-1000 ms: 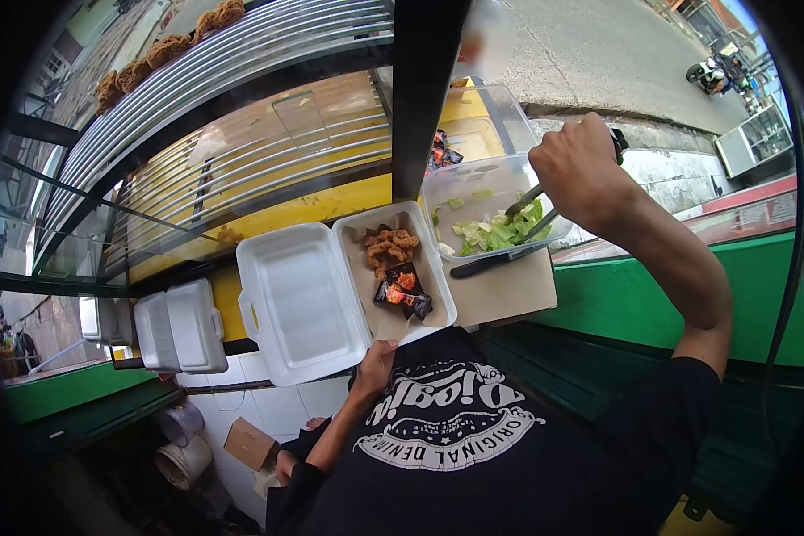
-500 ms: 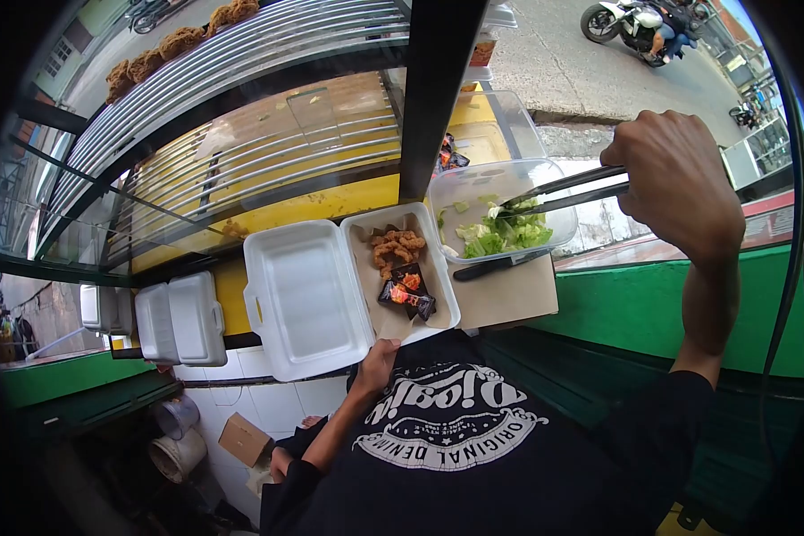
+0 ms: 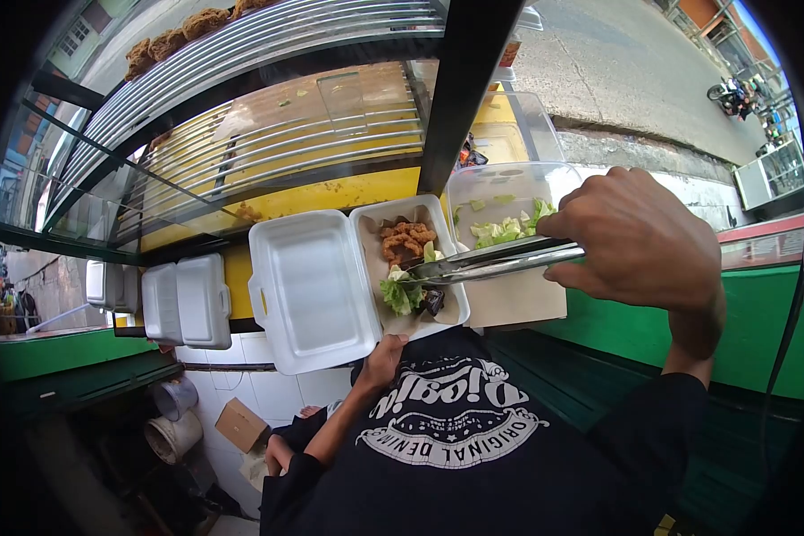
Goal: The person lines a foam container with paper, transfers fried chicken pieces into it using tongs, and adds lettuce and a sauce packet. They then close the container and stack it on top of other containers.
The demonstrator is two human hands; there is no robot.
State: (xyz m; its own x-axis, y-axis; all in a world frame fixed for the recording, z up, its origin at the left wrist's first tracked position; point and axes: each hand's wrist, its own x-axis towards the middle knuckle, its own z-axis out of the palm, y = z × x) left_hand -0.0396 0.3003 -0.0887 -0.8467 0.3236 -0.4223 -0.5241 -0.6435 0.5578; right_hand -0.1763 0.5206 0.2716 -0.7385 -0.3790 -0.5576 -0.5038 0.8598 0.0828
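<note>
My right hand is closed around metal tongs, which reach leftward over the open white foam food box. At their tips is green lettuce, in the box's paper-lined half. Crispy fried pieces lie there too, behind the lettuce. A black sachet is partly covered by the tongs and lettuce. My left hand pinches the near rim of the box, by its paper lining. Behind the tongs, a clear plastic tub contains more cut lettuce.
Closed foam boxes stand to the left. A glass display case with a metal rack rises behind, fried chicken on top. Its black post stands near the tub. A brown board lies under the tub; a street runs beyond.
My right hand has moved the tongs left and down from the tub to the foam box, bringing lettuce over the sachets. My left hand stays at the box rim.
</note>
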